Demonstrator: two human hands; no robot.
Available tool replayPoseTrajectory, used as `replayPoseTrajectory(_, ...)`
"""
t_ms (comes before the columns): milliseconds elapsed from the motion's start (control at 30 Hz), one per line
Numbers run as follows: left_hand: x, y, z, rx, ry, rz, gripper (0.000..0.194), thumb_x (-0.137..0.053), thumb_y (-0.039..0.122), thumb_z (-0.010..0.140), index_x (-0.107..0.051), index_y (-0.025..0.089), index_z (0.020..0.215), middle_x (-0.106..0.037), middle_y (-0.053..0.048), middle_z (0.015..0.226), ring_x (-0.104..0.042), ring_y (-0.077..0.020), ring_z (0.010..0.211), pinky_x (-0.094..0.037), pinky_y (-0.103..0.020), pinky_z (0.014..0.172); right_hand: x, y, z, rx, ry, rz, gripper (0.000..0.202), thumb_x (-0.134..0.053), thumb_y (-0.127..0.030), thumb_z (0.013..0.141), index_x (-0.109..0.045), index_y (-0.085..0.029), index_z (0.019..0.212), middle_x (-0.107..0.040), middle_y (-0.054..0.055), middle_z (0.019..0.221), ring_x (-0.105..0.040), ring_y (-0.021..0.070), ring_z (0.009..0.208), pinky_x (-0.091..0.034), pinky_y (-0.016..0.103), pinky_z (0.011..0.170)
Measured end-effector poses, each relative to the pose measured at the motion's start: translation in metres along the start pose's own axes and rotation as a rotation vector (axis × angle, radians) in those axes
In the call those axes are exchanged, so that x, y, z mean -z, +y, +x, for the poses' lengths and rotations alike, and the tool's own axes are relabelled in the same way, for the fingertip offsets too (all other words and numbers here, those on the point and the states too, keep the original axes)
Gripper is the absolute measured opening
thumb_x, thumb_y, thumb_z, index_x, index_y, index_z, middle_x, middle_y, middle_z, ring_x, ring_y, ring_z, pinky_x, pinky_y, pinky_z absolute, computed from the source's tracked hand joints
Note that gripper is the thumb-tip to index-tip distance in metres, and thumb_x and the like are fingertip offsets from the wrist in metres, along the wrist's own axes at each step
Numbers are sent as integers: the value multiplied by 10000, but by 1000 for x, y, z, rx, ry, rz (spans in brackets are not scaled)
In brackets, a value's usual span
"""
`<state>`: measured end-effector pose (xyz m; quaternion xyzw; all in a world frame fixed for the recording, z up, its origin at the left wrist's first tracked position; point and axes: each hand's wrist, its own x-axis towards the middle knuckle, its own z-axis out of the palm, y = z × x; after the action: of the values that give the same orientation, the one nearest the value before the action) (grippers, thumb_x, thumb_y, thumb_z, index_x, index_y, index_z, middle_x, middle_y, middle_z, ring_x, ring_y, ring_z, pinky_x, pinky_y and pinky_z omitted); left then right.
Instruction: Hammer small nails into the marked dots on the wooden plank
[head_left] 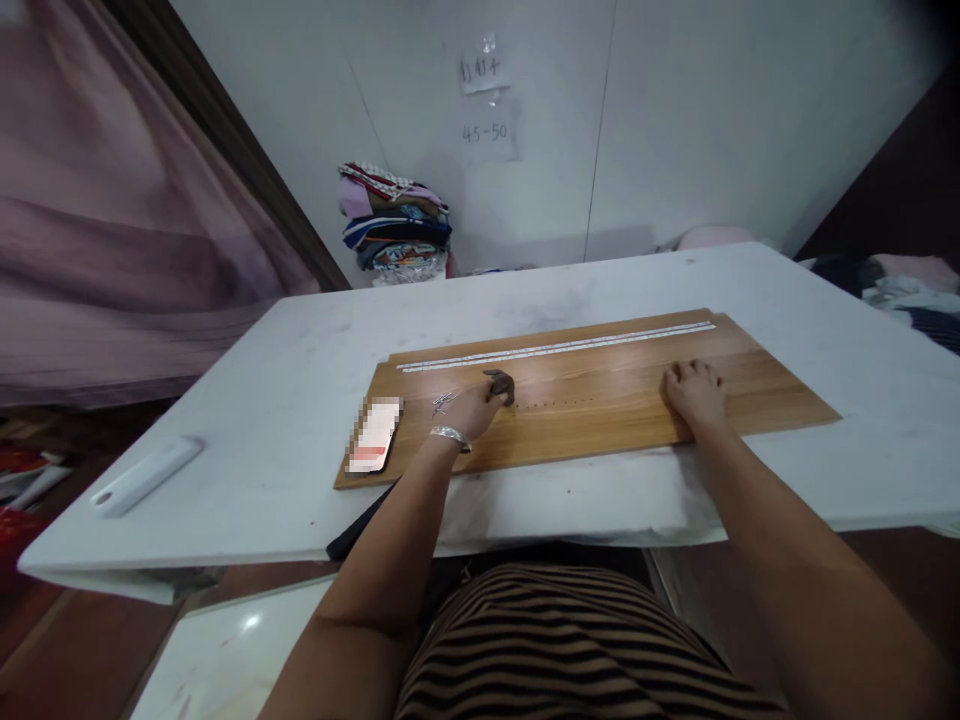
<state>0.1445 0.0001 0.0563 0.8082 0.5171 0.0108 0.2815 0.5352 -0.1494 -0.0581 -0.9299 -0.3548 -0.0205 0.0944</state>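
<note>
My left hand (474,408) grips a hammer just below its dark claw head (501,386), its fingers closed around it. The hammer's black handle (364,522) runs back under my left forearm and past the near edge of a wood-grain board (615,425). Beside that hand lies a small cluster of loose nails (444,402). A row of small dark nails or holes (559,402) stretches across the middle of the board, right of the hammer head. My right hand (696,392) rests on the board's right part, fingers bent and slightly apart, with nothing visible in it.
Two white strips (555,347) lie along the board's far side. A phone (375,435) sits on its left end. A white long object (150,475) lies on the white table (285,380). Folded clothes (397,220) are stacked by the wall, and a pink curtain (135,200) hangs left.
</note>
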Motion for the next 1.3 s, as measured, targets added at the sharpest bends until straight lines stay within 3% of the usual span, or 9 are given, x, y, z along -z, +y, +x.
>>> replayPoseTrajectory(1300, 2, -3, 3, -19, 6, -4, 392, -567, 383, 1100, -766, 173, 1365, -858, -127, 1036, -811, -275, 979, -575, -345, 920, 5, -3, -3, 11, 4, 6, 597, -284, -365, 1117, -762, -117, 1375, -671, 269, 1494, -550, 393, 1396, -430, 580, 1163)
